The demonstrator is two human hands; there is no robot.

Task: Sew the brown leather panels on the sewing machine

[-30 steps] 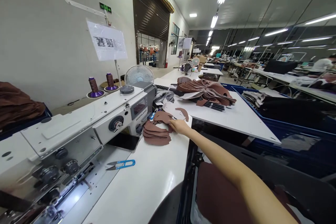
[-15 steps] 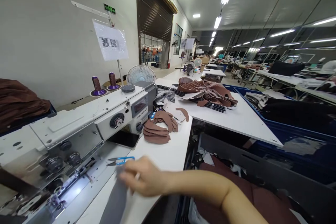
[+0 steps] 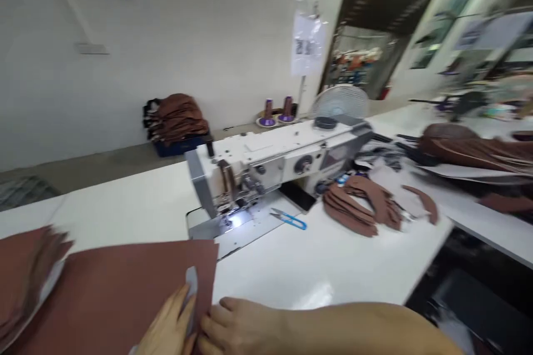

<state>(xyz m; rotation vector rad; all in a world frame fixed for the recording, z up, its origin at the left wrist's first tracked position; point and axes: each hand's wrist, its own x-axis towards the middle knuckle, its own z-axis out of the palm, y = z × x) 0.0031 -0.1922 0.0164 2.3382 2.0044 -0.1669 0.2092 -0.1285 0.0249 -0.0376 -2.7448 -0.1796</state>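
Several fingers (image 3: 183,306) of the left hand (image 3: 165,326) lie close together, slanting over a narrow, pale grey strip with a rounded end (image 3: 192,282); whether they pinch the strip or only press it down, I cannot tell; the fingers of the right hand (image 3: 233,326) are curled and bunched just beside them, at the right edge of a large, flat, straight-edged brown panel (image 3: 120,283), and their grip cannot be told either; the grey strip rests on the panel near that edge, and the panel lies on a glossy white bench (image 3: 266,280); to its left is a stack of brown sheet pieces (image 3: 20,266), pale along one edge; beyond the panel stands a white and grey sewing machine (image 3: 270,145), lit at the needle end; in front of it lie blue-handled snips with pointed blades (image 3: 286,217), a flat black rectangular object (image 3: 297,197) near them; farther right sits a pile of curved brown pieces (image 3: 347,209); behind the machine are two brown thread cones on purple bases (image 3: 268,111) and a round white fan (image 3: 341,104); by the wall, a heap of brown material (image 3: 180,116) fills a blue bin (image 3: 179,146)
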